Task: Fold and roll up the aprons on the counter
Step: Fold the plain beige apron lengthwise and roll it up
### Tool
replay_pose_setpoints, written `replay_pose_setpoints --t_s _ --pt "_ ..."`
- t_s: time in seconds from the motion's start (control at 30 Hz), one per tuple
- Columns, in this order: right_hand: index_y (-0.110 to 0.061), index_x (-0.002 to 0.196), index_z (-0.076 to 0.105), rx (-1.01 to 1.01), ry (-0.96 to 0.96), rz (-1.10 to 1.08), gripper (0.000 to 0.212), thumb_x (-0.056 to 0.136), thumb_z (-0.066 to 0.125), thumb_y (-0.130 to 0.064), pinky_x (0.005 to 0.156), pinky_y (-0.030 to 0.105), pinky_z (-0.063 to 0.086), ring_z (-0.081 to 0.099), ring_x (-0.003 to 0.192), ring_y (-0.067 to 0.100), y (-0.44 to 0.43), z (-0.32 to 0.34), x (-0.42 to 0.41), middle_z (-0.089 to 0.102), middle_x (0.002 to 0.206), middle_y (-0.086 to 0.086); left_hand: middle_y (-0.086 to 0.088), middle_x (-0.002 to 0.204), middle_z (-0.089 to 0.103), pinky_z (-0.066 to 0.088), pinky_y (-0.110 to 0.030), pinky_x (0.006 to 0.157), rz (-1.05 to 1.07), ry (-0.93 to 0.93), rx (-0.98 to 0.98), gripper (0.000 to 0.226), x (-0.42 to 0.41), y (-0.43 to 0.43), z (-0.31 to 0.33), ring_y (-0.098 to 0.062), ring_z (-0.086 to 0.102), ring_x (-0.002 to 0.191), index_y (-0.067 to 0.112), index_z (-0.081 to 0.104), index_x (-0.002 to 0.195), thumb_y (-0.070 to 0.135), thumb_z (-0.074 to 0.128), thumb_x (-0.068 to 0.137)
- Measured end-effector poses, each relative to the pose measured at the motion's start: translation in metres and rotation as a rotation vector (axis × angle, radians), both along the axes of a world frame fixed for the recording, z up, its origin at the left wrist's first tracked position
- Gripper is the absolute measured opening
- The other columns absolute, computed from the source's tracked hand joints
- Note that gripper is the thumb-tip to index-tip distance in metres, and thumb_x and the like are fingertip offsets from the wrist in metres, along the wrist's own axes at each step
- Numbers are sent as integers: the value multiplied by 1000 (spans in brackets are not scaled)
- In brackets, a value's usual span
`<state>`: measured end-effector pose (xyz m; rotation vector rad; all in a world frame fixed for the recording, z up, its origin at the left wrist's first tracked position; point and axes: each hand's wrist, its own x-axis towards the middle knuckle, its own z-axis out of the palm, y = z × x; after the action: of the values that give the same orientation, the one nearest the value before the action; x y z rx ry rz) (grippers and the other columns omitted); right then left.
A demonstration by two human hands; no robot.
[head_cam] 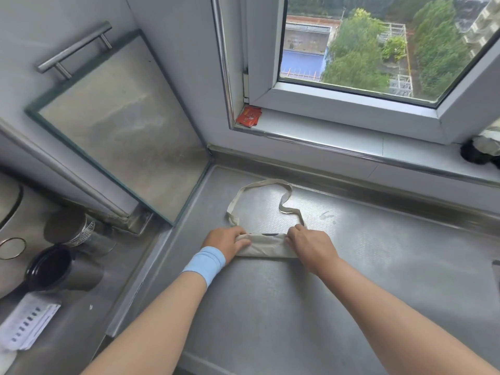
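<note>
A beige apron (266, 246) lies rolled into a tight horizontal bundle on the steel counter (270, 307). My left hand (226, 243), with a light blue wristband, grips the roll's left end. Its right end is gripped by my right hand (311, 247). The apron's neck strap (259, 196) trails out in a loose loop on the counter beyond the roll, toward the window. A dark strip shows along the roll's top edge.
A glass panel (121, 123) with a metal handle leans at the left. Metal cups (67, 226) and a dark cup (51, 266) stand lower left beside a paper sheet (27, 323). A red packet (249, 116) lies on the windowsill; a dark object (479, 151) sits far right.
</note>
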<state>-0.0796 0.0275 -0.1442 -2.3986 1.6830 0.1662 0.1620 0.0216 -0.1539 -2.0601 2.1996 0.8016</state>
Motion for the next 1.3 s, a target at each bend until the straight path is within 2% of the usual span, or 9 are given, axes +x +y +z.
replay_pose_setpoints --t_s 0.23,0.5,0.57,0.67,0.8,0.97,1.07,1.17,1.3 --pt "-18 88 61 -117 218 10 15 77 68 -11 63 38 44 60 77 29 -9 -9 4 64 83 6 0 112 55 39 -34 89 42 -155 -176 22 -17 -2 -15 -24 50 107 26 64 104 34 65 84" --pt "-12 119 62 -30 -53 120 52 82 26 -14 89 42 50 56 114 34 -1 -28 23 58 132 14 2 73 58 43 -29 54 -354 -129 -457 29 -58 11 -30 -22 56 65 24 68 76 13 42 73" --pt "-13 147 41 79 -152 87 67 87 12 -22 117 46 25 29 145 33 3 -41 14 31 157 13 6 76 56 43 -32 58 -333 -105 -427 22 -49 12 -32 -21 56 70 30 64 78 17 47 74" --pt "-20 157 17 156 -282 69 81 79 -3 -26 120 30 -10 0 152 19 6 -47 1 5 163 1 5 79 51 41 -33 63 -280 -64 -392 27 -29 11 -35 -23 53 73 30 58 78 7 64 66" --pt "-18 151 32 143 -409 -21 63 91 24 0 123 31 2 11 151 16 8 -49 -8 19 162 4 -1 86 50 42 -33 67 -228 10 -334 31 -8 13 -30 -25 50 80 23 59 86 5 38 75" --pt "-18 101 63 -124 -247 83 31 85 39 -7 88 37 47 52 109 30 10 -38 -9 55 119 8 -3 105 52 43 -34 79 -214 -33 -236 31 -1 16 -22 -24 48 97 20 60 102 0 45 83" --pt "-17 84 62 -175 -187 152 26 83 36 -19 59 34 45 57 74 26 11 -30 -8 56 85 3 -1 106 53 45 -38 89 -236 -60 -259 19 -1 19 -23 -24 50 98 19 59 100 17 54 82" --pt "-19 89 59 -75 -124 183 28 82 57 -46 64 35 47 54 79 22 13 -30 -15 56 88 0 4 116 49 42 -31 92 -244 -70 -192 36 2 22 -20 -20 46 107 21 55 107 45 60 80" --pt "-15 82 62 -63 -84 113 27 79 77 -37 55 35 48 61 76 26 15 -28 -17 59 81 2 3 125 53 41 -32 95 -249 -61 -121 37 9 11 -16 -21 47 117 23 57 112 45 64 84"
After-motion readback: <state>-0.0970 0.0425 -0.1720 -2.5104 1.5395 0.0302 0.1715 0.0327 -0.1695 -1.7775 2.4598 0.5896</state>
